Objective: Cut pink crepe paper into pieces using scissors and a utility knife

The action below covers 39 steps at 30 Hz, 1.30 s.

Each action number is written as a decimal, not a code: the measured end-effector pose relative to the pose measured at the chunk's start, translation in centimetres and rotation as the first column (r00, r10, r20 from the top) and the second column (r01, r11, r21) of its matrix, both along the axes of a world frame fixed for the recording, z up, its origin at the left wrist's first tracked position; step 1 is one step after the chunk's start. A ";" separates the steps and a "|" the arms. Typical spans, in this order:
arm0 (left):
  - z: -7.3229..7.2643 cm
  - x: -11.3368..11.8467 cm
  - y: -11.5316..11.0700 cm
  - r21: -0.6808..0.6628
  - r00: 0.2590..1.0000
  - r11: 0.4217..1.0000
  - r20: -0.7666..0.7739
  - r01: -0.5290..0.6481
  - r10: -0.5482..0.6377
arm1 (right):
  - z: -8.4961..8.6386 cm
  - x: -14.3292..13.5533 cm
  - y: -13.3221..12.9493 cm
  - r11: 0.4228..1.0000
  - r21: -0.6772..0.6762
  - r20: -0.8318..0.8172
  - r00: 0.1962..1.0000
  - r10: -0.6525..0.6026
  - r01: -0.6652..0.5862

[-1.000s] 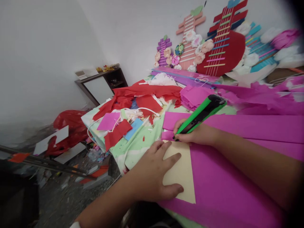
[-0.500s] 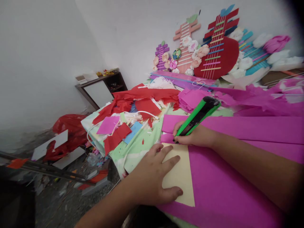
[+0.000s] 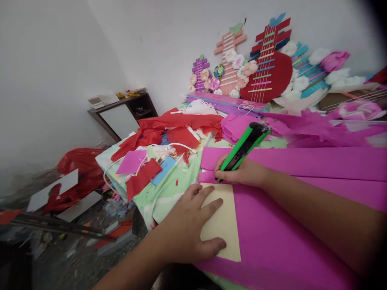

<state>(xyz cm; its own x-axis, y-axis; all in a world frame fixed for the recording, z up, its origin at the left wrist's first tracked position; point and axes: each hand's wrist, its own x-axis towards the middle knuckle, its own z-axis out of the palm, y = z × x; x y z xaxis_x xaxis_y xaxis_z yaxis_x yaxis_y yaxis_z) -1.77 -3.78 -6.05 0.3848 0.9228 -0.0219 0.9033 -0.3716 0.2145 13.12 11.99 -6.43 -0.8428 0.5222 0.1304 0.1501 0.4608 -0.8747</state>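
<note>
A cream rectangular card (image 3: 225, 225) lies on a large magenta sheet (image 3: 281, 233) near the table's front edge. My left hand (image 3: 193, 225) rests on the card's left part with its fingers spread. Just beyond the card's top edge, my right hand (image 3: 238, 173) grips a green and black utility knife (image 3: 242, 148), held at a slant with its tip down on the magenta paper. The blade itself is too small to make out. A magenta strip (image 3: 302, 161) runs along the sheet's far side.
Red paper (image 3: 181, 123), a blue piece (image 3: 165, 170) and scraps litter the green-and-white tablecloth (image 3: 172, 193). Paper guitar shapes, one with a red body (image 3: 278, 76), lean on the wall behind. A dark cabinet (image 3: 123, 112) and a red bag (image 3: 81, 165) are at the left.
The view has shifted slightly, so most things appear further left. Both hands keep nearly the same places on the card and the knife.
</note>
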 end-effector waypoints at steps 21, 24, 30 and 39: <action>-0.1 0.0 -0.1 0.012 1.000 1.000 0.016 -0.009 0.009 | 0.0 0.0 -0.3 0.999 -0.022 -0.034 0.998 -0.049 0.049; -0.1 0.0 -0.1 0.004 1.000 1.000 0.010 -0.007 0.007 | 0.0 0.0 -0.3 0.998 -0.011 -0.032 0.998 -0.061 0.061; -0.1 0.0 -0.1 0.008 1.000 1.000 0.018 -0.001 0.001 | 0.2 0.1 -0.6 0.996 0.005 0.012 0.996 -0.084 0.084; 0.1 0.0 0.1 0.011 1.000 1.000 0.009 0.003 -0.004 | -0.1 -0.1 -0.2 1.000 0.030 0.051 0.999 -0.001 -0.001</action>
